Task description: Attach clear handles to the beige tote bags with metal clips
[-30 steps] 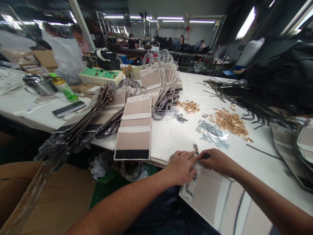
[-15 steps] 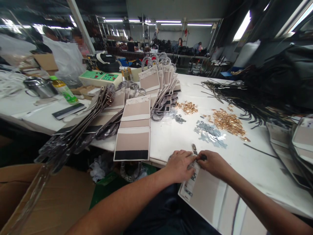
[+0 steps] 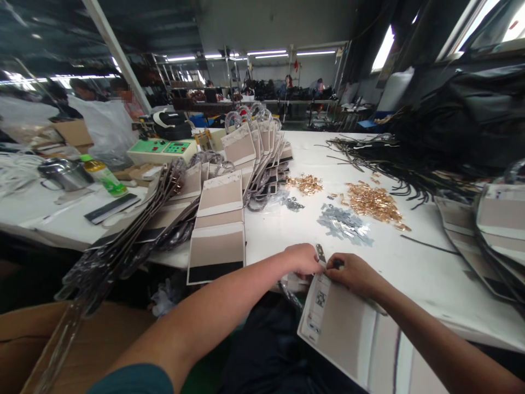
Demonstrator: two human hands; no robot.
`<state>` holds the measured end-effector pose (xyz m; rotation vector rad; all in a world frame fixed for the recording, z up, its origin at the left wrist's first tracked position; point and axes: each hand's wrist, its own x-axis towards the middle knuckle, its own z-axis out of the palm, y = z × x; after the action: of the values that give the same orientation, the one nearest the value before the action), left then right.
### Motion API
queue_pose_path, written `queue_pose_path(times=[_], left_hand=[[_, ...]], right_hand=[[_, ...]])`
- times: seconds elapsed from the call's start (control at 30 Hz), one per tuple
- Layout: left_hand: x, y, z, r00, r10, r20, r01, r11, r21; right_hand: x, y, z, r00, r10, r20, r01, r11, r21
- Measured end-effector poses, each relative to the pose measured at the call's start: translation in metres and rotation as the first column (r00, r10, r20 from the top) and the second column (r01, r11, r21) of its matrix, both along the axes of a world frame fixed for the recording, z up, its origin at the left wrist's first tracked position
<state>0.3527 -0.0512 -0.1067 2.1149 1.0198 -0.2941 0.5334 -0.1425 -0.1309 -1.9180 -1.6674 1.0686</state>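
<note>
A beige bag panel [image 3: 340, 317] with white bands lies tilted over my lap and the table's front edge. Metal pieces [image 3: 320, 299] are set along its left end. At the panel's top corner, my left hand [image 3: 302, 259] is closed, its fingertips tucked beneath and partly hidden. A narrow strip with a metal end [image 3: 320, 252] sticks up between both hands. My right hand [image 3: 348, 269] pinches at the same corner, with a small dark thing [image 3: 338, 264] showing among its fingers; its kind is unclear. Past my hands lies a pile of flat silver metal plates [image 3: 344, 223].
Gold clips [image 3: 373, 201] lie in a heap beyond the plates, with a smaller heap [image 3: 308, 184] to the left. Wrapped-handle bag panels [image 3: 217, 224] are stacked left, others [image 3: 504, 230] right. Dark straps [image 3: 394, 167] spread at the back right. A bottle [image 3: 107, 176] stands far left.
My left hand has drawn off the panel's face and curled beside the corner, uncovering more metal pieces. My right hand stays at the corner. The camera view has shifted.
</note>
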Motion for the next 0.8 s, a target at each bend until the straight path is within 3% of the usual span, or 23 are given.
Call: queue_pose_path(times=[0.17, 0.3, 0.4, 0.5, 0.6, 0.67, 0.8], left_hand=[[0.006, 0.001, 0.0, 0.999, 0.053, 0.006, -0.05, 0.973, -0.223], [0.006, 0.001, -0.004, 0.989, 0.14, 0.041, -0.127, 0.966, -0.226], [0.008, 0.005, -0.009, 0.983, 0.178, 0.049, -0.163, 0.961, -0.222], [0.012, 0.01, -0.011, 0.982, 0.187, 0.027, -0.176, 0.956, -0.236], [0.015, 0.014, -0.01, 0.982, 0.188, -0.003, -0.183, 0.947, -0.264], [0.017, 0.016, -0.007, 0.982, 0.187, -0.02, -0.185, 0.941, -0.283], [0.019, 0.019, -0.005, 0.984, 0.172, -0.034, -0.174, 0.935, -0.309]], right_hand=[[0.001, 0.001, 0.0, 1.0, -0.017, -0.022, 0.018, 0.999, 0.042], [0.001, -0.001, 0.01, 0.999, -0.027, -0.033, 0.03, 0.996, 0.081], [0.002, -0.009, 0.028, 0.979, -0.147, -0.143, 0.165, 0.979, 0.123], [-0.001, -0.017, 0.045, 0.841, -0.306, -0.446, 0.428, 0.88, 0.204], [-0.011, -0.017, 0.051, 0.619, -0.2, -0.759, 0.618, 0.721, 0.314], [-0.019, -0.013, 0.047, 0.483, -0.111, -0.868, 0.711, 0.629, 0.315], [-0.024, -0.01, 0.029, 0.322, -0.074, -0.944, 0.806, 0.544, 0.232]])
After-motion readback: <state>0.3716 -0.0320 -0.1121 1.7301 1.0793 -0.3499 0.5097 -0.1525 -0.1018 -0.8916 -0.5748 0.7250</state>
